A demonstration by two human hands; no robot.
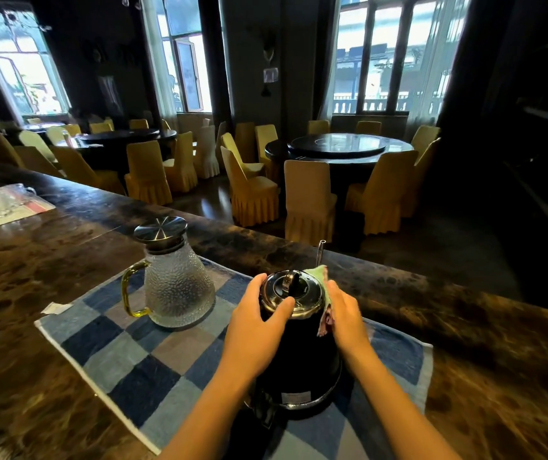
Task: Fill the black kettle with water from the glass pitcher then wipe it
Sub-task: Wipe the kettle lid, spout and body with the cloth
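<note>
Kettle: black kettle (299, 353) upright, lid on, standing on checked mat (126, 353) | left hand (259, 323) at its 9 o'clock, thumb and fingers curled round the lid rim | right hand (345, 313) at 3 o'clock, fingers flat, pressing green cloth (322, 277) against kettle's side | glass pitcher (176, 287) at 10 o'clock, apart, lidded.

Left hand (259, 322) grips black kettle (299, 353); right hand (345, 313) presses cloth (324, 293) against it.
</note>
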